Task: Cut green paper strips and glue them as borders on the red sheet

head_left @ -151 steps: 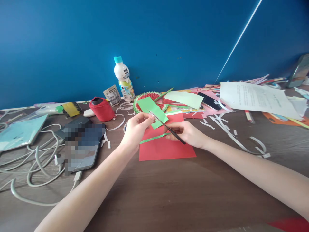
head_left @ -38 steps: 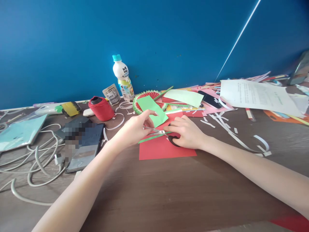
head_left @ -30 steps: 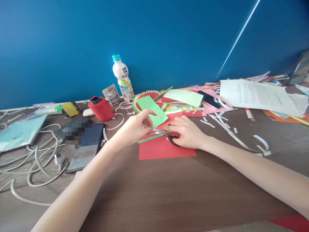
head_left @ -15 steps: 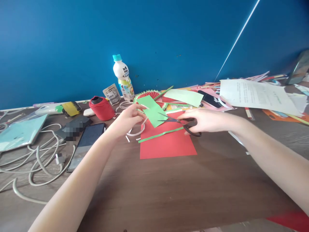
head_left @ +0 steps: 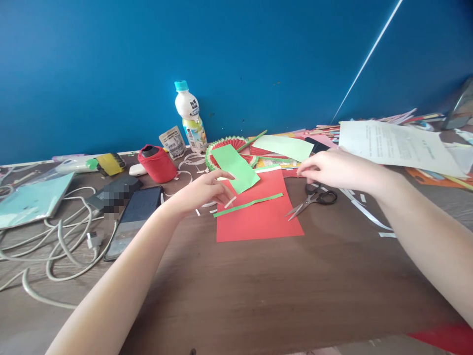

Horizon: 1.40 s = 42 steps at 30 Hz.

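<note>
My left hand (head_left: 205, 191) rests by the left edge of a red paper sheet (head_left: 258, 224), fingers loosely apart. Its fingertips touch the near corner of a green paper piece (head_left: 236, 166) that lies partly on the red sheet. A thin green strip (head_left: 248, 204) lies across the red sheet. My right hand (head_left: 332, 170) hovers just above and behind the black-handled scissors (head_left: 313, 200), fingers loose and holding nothing. The scissors lie on the table right of the red sheet with their blades apart.
A drink bottle (head_left: 190, 118), a red thread spool (head_left: 157, 163) and a folded red-and-green paper fan (head_left: 226, 144) stand at the back. A phone (head_left: 135, 219) and white cables (head_left: 55, 241) lie left. Printed white paper (head_left: 391, 145), coloured sheets and white scraps (head_left: 364, 211) lie right.
My right hand carried the scissors to the right, laid them on the table and let go. The green piece, held up by my left hand before, now lies on the table.
</note>
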### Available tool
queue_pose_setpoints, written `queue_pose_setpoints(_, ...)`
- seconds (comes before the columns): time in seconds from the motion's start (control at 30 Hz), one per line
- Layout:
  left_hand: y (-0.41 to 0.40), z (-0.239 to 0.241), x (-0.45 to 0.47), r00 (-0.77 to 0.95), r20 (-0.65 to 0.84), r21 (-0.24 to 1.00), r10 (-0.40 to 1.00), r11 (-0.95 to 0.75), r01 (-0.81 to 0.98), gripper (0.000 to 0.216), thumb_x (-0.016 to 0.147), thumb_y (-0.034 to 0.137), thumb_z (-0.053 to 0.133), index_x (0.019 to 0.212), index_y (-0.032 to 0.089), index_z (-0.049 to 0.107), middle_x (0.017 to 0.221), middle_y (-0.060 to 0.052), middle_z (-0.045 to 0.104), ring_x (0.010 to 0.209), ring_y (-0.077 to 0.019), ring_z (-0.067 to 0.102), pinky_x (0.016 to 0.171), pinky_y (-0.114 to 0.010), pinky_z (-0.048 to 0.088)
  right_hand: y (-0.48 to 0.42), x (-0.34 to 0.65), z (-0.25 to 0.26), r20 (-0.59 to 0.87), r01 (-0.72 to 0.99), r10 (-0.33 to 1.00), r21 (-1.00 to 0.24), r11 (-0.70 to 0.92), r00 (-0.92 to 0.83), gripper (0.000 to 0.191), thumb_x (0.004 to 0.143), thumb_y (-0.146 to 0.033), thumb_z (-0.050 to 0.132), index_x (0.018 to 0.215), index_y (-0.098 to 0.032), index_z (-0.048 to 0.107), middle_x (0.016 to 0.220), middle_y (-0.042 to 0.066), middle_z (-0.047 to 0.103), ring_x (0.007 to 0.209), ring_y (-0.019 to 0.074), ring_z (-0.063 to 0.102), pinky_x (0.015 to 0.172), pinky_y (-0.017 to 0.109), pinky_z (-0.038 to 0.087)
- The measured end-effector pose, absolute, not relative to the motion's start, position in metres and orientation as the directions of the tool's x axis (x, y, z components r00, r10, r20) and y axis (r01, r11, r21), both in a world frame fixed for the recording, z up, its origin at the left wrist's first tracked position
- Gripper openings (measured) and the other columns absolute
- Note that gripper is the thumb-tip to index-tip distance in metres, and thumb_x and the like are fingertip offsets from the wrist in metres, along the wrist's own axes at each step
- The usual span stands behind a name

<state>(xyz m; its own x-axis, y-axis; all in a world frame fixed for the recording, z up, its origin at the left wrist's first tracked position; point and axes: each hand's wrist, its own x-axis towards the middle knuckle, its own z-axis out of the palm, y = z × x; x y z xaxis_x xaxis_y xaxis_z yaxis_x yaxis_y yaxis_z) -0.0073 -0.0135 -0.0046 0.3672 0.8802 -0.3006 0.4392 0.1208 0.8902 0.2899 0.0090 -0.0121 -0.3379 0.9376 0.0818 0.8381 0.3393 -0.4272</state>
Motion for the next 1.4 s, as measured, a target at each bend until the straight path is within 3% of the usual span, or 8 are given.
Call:
queue_pose_setpoints(0.07, -0.015, -0.004, -0.006, 0.394, -0.299, 0.895, 0.869, 0.112, 0.432, 0.035, 0.072, 0.018, 0.047, 0.107, 0.019, 0.051, 0.073, 0.0, 0.066, 0.068, -0.0136, 0.063, 0.065, -0.026, 0.047, -0.001, 0.264, -0.009, 0.044, 0.803, 0.914, -0.462, 0.377, -0.404, 0.019, 0.078, -0.034, 0.052, 0.079, -0.026, 0.069, 0.073, 0.001, 0.068, 0.063, 0.0173, 0.058, 0.058, 0.032, 0.04)
queue_pose_setpoints(0.13, -0.016, -0.005, -0.006, 0.432, -0.288, 0.907, 0.855, 0.099, 0.409, 0.036, 0.074, 0.017, 0.046, 0.11, 0.02, 0.049, 0.072, 0.001, 0.066, 0.068, -0.0136, 0.064, 0.065, -0.026, 0.048, -0.012, 0.237, -0.012, 0.032, 0.675, 0.857, -0.6, 0.428, -0.515, 0.019, 0.08, -0.035, 0.051, 0.08, -0.024, 0.067, 0.086, 0.001, 0.068, 0.077, 0.0183, 0.06, 0.066, 0.032, 0.043)
queue_pose_setpoints(0.23, -0.016, -0.008, -0.005, 0.467, -0.275, 0.917, 0.84, 0.084, 0.389, 0.04, 0.074, 0.017, 0.045, 0.113, 0.022, 0.047, 0.074, 0.001, 0.067, 0.068, -0.0139, 0.065, 0.067, -0.027, 0.048, -0.023, 0.205, -0.025, 0.042, 0.496, 0.843, -0.793, 0.355, -0.536, 0.018, 0.08, -0.036, 0.053, 0.087, -0.022, 0.062, 0.093, 0.002, 0.067, 0.086, 0.0183, 0.06, 0.073, 0.032, 0.045)
queue_pose_setpoints(0.37, -0.017, -0.009, -0.005, 0.467, -0.265, 0.904, 0.844, 0.048, 0.425, 0.041, 0.072, 0.015, 0.043, 0.112, 0.022, 0.047, 0.075, 0.001, 0.068, 0.07, -0.0145, 0.066, 0.066, -0.026, 0.048, -0.027, 0.186, -0.038, 0.02, 0.342, 0.839, -0.908, 0.243, -0.543, 0.013, 0.081, -0.031, 0.053, 0.085, -0.019, 0.057, 0.09, 0.004, 0.067, 0.086, 0.0169, 0.061, 0.076, 0.033, 0.046)
queue_pose_setpoints(0.57, -0.02, -0.005, -0.004, 0.441, -0.26, 0.881, 0.859, 0.025, 0.473, 0.041, 0.07, 0.014, 0.041, 0.11, 0.02, 0.05, 0.075, -0.001, 0.069, 0.075, -0.0165, 0.066, 0.067, -0.027, 0.048, -0.027, 0.176, -0.041, 0.059, 0.271, 0.865, -0.937, 0.219, -0.498, 0.013, 0.076, -0.03, 0.06, 0.078, -0.019, 0.055, 0.081, 0.001, 0.064, 0.077, 0.0151, 0.06, 0.074, 0.033, 0.045)
queue_pose_setpoints(1.03, -0.012, -0.016, -0.01, 0.38, -0.221, 0.849, 0.898, -0.015, 0.529, 0.038, 0.074, 0.018, 0.04, 0.111, 0.021, 0.047, 0.082, -0.003, 0.068, 0.073, -0.0169, 0.066, 0.062, -0.026, 0.049, -0.026, 0.171, -0.042, 0.008, 0.303, 0.837, -0.93, 0.208, -0.548, 0.013, 0.076, -0.029, 0.058, 0.075, -0.019, 0.051, 0.074, 0.001, 0.06, 0.072, 0.0145, 0.057, 0.069, 0.031, 0.044)
queue_pose_setpoints(1.23, -0.008, -0.024, -0.018, 0.384, -0.115, 0.627, 0.916, -0.233, 0.743, 0.041, 0.07, 0.019, 0.044, 0.11, 0.02, 0.05, 0.077, -0.001, 0.066, 0.066, -0.0161, 0.06, 0.056, -0.025, 0.041, -0.027, 0.171, -0.052, 0.004, 0.33, 0.86, -0.923, 0.2, -0.511, 0.015, 0.075, -0.032, 0.059, 0.075, -0.018, 0.052, 0.08, 0.001, 0.057, 0.078, 0.0148, 0.053, 0.074, 0.032, 0.04)
queue_pose_setpoints(1.4, -0.012, -0.03, -0.016, 0.473, -0.161, 0.514, 0.867, -0.335, 0.789, 0.05, 0.065, 0.015, 0.047, 0.114, 0.021, 0.05, 0.078, -0.001, 0.064, 0.072, -0.0177, 0.056, 0.06, -0.026, 0.038, -0.021, 0.184, -0.057, -0.06, 0.413, 0.84, -0.888, 0.202, -0.54, 0.016, 0.077, -0.034, 0.055, 0.076, -0.018, 0.053, 0.08, 0.002, 0.057, 0.078, 0.0155, 0.052, 0.072, 0.032, 0.039)
